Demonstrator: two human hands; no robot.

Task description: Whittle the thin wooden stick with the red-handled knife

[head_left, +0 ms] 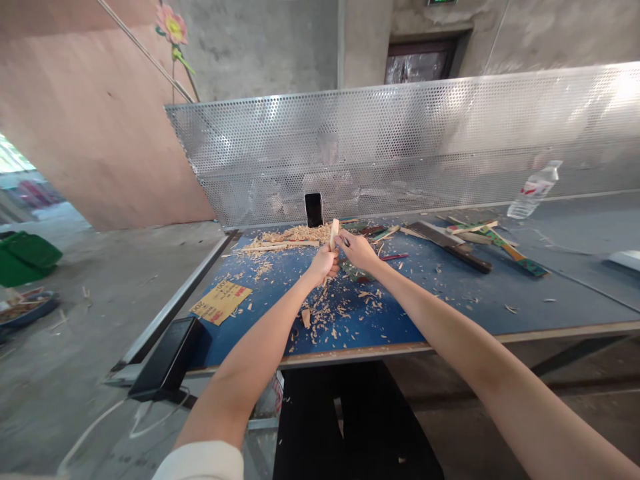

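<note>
My left hand (324, 265) is closed around a small pale piece of wood (334, 233), which stands up out of the fist. My right hand (357, 249) is closed right beside it, touching or nearly touching the wood. A slim dark tool (346, 242) shows at its fingers; its kind and its blade or tip cannot be made out. Wood shavings (300, 235) lie heaped behind the hands, and more are scattered below them. A small wood offcut (305, 318) rests near the table's front edge.
A phone (314, 209) leans against the perforated metal screen (280, 153). Yellow sandpaper (221, 301) and a black box (167, 357) are at left. To the right lie a handsaw (450, 245), painted wood strips (515, 255) and a plastic bottle (535, 190) on the blue table (415, 313).
</note>
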